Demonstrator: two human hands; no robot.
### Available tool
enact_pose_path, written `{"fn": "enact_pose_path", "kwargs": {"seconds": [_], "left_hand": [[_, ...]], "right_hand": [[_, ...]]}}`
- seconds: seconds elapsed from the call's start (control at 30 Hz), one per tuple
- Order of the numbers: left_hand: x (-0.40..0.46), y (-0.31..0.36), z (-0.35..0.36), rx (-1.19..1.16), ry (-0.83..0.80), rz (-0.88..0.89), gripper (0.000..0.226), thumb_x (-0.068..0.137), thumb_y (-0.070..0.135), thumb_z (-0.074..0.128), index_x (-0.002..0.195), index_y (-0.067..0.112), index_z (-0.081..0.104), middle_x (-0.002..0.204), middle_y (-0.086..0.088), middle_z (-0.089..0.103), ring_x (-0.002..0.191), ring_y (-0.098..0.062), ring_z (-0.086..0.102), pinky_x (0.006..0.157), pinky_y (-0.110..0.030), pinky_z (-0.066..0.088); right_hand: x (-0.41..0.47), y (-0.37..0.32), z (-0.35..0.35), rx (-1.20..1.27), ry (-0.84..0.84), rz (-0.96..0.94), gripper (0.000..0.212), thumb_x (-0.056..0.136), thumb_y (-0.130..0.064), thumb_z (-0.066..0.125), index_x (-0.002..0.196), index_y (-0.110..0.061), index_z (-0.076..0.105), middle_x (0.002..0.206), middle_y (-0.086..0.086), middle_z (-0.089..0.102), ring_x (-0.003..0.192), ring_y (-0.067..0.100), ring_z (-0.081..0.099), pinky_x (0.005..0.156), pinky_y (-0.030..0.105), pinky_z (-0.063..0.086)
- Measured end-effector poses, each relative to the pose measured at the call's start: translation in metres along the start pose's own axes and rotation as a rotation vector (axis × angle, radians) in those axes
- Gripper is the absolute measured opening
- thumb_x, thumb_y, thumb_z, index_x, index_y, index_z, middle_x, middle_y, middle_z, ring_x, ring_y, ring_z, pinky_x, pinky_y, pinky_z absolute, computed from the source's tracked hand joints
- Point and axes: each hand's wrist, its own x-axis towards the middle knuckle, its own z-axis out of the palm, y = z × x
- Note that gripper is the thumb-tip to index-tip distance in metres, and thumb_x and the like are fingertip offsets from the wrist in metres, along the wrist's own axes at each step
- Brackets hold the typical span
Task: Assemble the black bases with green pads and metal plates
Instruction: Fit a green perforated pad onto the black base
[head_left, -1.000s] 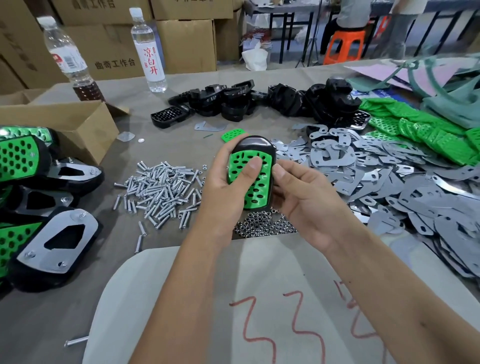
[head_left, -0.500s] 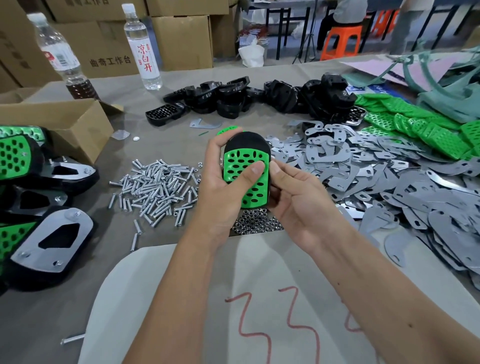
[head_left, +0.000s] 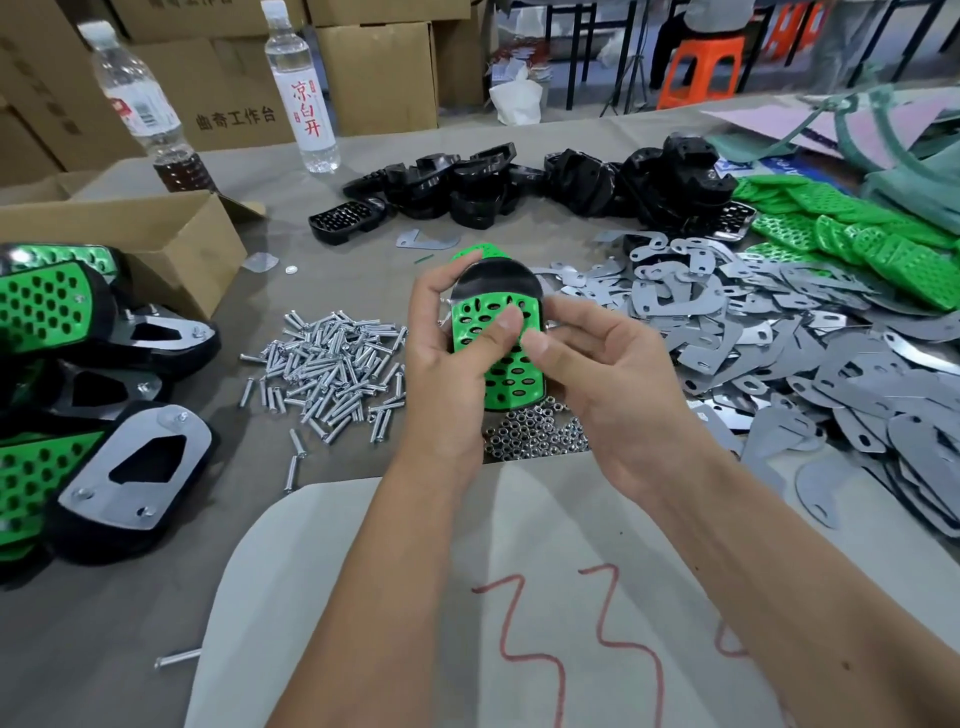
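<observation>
Fingers (head_left: 434, 291) of my left hand (head_left: 447, 364) are curling round the black base (head_left: 493, 278), its thumb pressing the green pad (head_left: 511, 379); my right hand (head_left: 608, 379) is pinching its right edge.

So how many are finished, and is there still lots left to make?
Several finished pieces are stacked at the left, plates screwed on; I can't count them exactly. In hand: the left hand grips a black base while both thumbs press a green pad into it, with the right hand steadying. Lots remains: piles of black bases, green pads, metal plates and screws.
</observation>
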Motion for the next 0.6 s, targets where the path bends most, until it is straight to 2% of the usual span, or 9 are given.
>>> {"fn": "enact_pose_path", "kwargs": {"seconds": [0.1, 0.23, 0.33, 0.4, 0.43, 0.47, 0.5, 0.6], "left_hand": [[-0.001, 0.000, 0.002, 0.023, 0.048, -0.019, 0.040, 0.085, 0.014, 0.071, 0.122, 0.025, 0.060, 0.116, -0.009, 0.071, 0.098, -0.026, 0.069, 0.079, -0.046, 0.057], [-0.002, 0.003, 0.002, 0.031, 0.056, -0.063, 0.032, 0.090, 0.025, 0.067, 0.121, 0.028, 0.059, 0.120, -0.010, 0.070, 0.093, -0.025, 0.069, 0.069, -0.043, 0.055], [-0.003, 0.003, 0.003, 0.076, 0.081, -0.006, 0.030, 0.090, 0.022, 0.067, 0.119, 0.028, 0.061, 0.118, -0.007, 0.071, 0.095, -0.028, 0.068, 0.074, -0.051, 0.054], [-0.004, 0.001, 0.003, 0.102, 0.095, 0.049, 0.029, 0.092, 0.016, 0.066, 0.119, 0.027, 0.060, 0.118, -0.007, 0.070, 0.100, -0.037, 0.068, 0.080, -0.058, 0.054], [-0.004, 0.002, 0.003, 0.114, 0.101, 0.067, 0.029, 0.094, 0.014, 0.066, 0.120, 0.026, 0.060, 0.119, -0.007, 0.070, 0.104, -0.041, 0.068, 0.082, -0.059, 0.055], [-0.004, 0.003, 0.003, 0.126, 0.110, 0.077, 0.029, 0.096, 0.013, 0.065, 0.121, 0.026, 0.059, 0.119, -0.006, 0.070, 0.106, -0.041, 0.069, 0.082, -0.058, 0.056], [-0.003, 0.004, 0.003, 0.137, 0.120, 0.083, 0.028, 0.096, 0.012, 0.065, 0.120, 0.027, 0.059, 0.117, -0.004, 0.071, 0.102, -0.036, 0.070, 0.080, -0.054, 0.057], [0.001, 0.008, 0.002, 0.157, 0.188, 0.024, 0.014, 0.098, 0.021, 0.065, 0.112, 0.017, 0.062, 0.099, 0.000, 0.072, 0.087, -0.020, 0.069, 0.074, -0.041, 0.058]], "right_hand": [[0.002, 0.002, -0.004, -0.023, -0.016, -0.016, 0.034, 0.085, 0.003, 0.074, 0.118, -0.004, 0.069, 0.087, 0.015, 0.074, 0.065, 0.015, 0.072, 0.049, 0.015, 0.049], [0.004, 0.002, -0.007, 0.016, -0.080, -0.036, 0.043, 0.076, -0.009, 0.078, 0.118, -0.007, 0.070, 0.089, 0.012, 0.079, 0.072, 0.020, 0.076, 0.050, 0.019, 0.054], [0.007, 0.005, -0.009, -0.031, -0.077, -0.011, 0.043, 0.077, -0.012, 0.082, 0.118, -0.013, 0.070, 0.093, 0.011, 0.079, 0.075, 0.022, 0.076, 0.048, 0.022, 0.052], [0.009, 0.008, -0.010, -0.052, -0.072, 0.027, 0.047, 0.074, -0.018, 0.082, 0.119, -0.010, 0.069, 0.098, 0.013, 0.079, 0.084, 0.028, 0.077, 0.059, 0.032, 0.060], [0.010, 0.009, -0.011, -0.060, -0.065, 0.048, 0.050, 0.073, -0.021, 0.081, 0.119, -0.006, 0.068, 0.101, 0.016, 0.078, 0.092, 0.033, 0.077, 0.073, 0.042, 0.063], [0.010, 0.010, -0.011, -0.067, -0.059, 0.066, 0.052, 0.072, -0.023, 0.081, 0.118, -0.003, 0.068, 0.105, 0.019, 0.077, 0.099, 0.038, 0.075, 0.088, 0.051, 0.062], [0.010, 0.010, -0.012, -0.070, -0.060, 0.075, 0.051, 0.072, -0.023, 0.081, 0.116, 0.000, 0.068, 0.107, 0.021, 0.077, 0.104, 0.040, 0.074, 0.095, 0.055, 0.058], [0.010, 0.010, -0.012, -0.078, -0.076, 0.061, 0.041, 0.078, -0.016, 0.079, 0.112, 0.004, 0.069, 0.107, 0.022, 0.076, 0.098, 0.034, 0.074, 0.091, 0.046, 0.059]]}}
